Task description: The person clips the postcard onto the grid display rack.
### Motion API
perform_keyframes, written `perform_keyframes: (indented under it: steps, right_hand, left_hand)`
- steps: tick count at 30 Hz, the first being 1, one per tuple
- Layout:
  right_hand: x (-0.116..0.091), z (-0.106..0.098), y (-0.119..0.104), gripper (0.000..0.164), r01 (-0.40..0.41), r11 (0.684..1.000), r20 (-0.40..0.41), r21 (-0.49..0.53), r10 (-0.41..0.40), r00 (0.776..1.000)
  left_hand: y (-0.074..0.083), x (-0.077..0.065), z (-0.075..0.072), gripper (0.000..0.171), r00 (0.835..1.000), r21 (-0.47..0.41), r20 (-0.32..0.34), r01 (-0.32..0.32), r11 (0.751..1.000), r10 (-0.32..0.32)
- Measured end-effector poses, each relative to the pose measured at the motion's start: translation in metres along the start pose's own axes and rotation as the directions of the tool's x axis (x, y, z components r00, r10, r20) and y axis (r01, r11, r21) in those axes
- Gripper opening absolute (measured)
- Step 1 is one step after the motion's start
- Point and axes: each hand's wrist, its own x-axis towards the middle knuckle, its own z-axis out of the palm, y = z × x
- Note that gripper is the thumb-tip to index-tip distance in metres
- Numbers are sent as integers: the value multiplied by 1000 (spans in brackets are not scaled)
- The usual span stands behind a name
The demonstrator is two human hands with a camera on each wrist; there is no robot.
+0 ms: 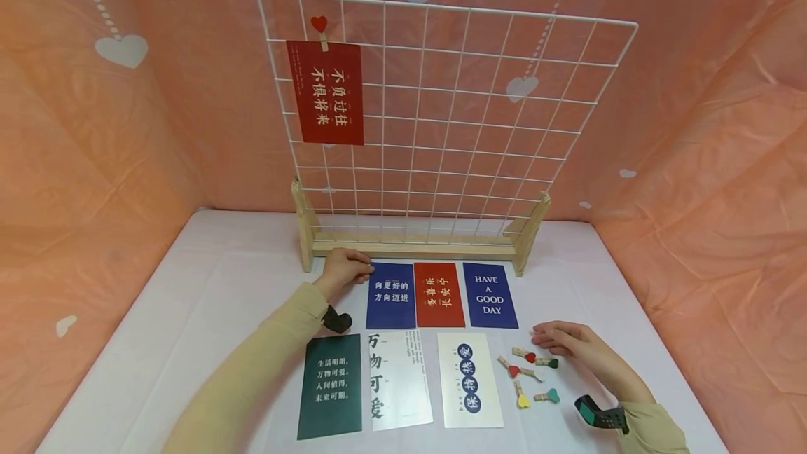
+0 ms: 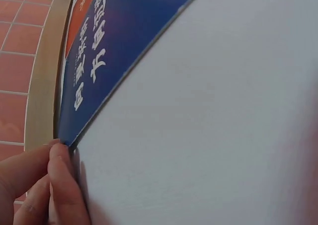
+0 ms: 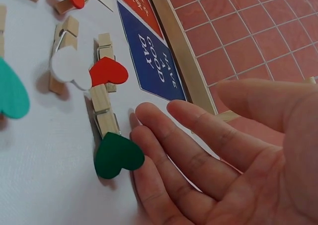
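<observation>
Head view, clock directions as seen there. Left hand (image 1: pixel 343 272): grip pinching the upper-left corner of the Chinese-lettered blue card (image 1: pixel 391 312), thumb and fingertips meeting at that corner; whether the corner is raised, cannot tell. Body of card extends from the grip toward 4 o'clock, on the table (image 1: pixel 221 286). Red card (image 1: pixel 439 295) just beside it at 3 o'clock; dark green card (image 1: pixel 330 419) at 6 o'clock from the grip; wooden base (image 1: pixel 412 250) of the wire rack at 1 o'clock. Right hand (image 1: pixel 583 352): grip spread, fingers loosely extended, thumb apart. Green-heart clothespin (image 3: pixel 119 155) close by its fingertips, at 8 o'clock; contact, cannot tell. HAVE A GOOD DAY card (image 1: pixel 490 295) at 10 o'clock.
</observation>
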Motion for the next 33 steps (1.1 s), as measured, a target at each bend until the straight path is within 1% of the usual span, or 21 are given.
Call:
perform_keyframes:
  steps: [6,11,16,23,26,28,33]
  right_hand:
    - [1,-1,1,51,3,1000,5,3,-3,1000]
    - [1,0,0,51,1,1000,9,10,-2,1000]
    - [1,0,1,52,8,1000,10,6,-8,1000]
    - [2,0,3,51,-15,1000,-3,5,15,1000]
    - [2,2,3,49,-16,1000,-10,-19,16,1000]
    - [2,3,3,48,-31,999,-24,-39,30,999]
    - [4,6,4,46,-56,996,-42,-71,53,998]
  left_hand:
    - [-2,1,3,22,999,-2,-33,3,1000,-4]
    - [-2,1,3,22,999,-4,-40,-8,1000,8]
    - [-4,3,1,23,999,-44,-35,-12,999,11]
    - [-5,2,0,23,999,-88,-44,0,996,-4]
    - [-4,1,0,23,999,-92,-48,7,996,-11]
    - [-3,0,0,22,999,-90,-46,12,996,-16]
    - [0,-1,-1,21,999,-70,-39,5,998,-8]
